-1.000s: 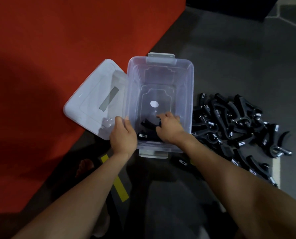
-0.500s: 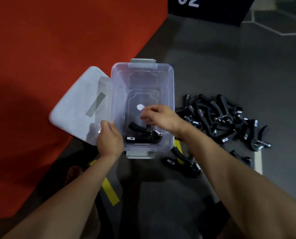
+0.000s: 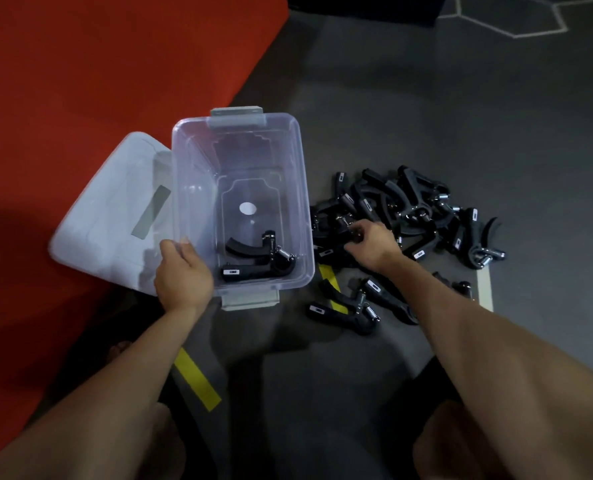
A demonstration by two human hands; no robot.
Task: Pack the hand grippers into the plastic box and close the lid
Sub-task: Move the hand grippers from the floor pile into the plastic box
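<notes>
Hand grippers point(image 3: 409, 216) lay piled beside the plastic box point(image 3: 302, 188); left hand point(image 3: 182, 277) gripped its rim to steady it, right hand point(image 3: 373, 242) curled onto one gripper, grasp unclear

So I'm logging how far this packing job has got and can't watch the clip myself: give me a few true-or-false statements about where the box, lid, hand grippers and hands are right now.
1. The plastic box stands open, its lid lying beside it. True.
2. The box is nearly full. False: only one hand gripper lies in it, perhaps two.
3. The left hand holds the box's near left corner. True.
4. The right hand is inside the box. False: it is at the pile of hand grippers on the floor.
5. Every loose gripper lies in the pile. False: one stray gripper lies nearer the person.
</notes>
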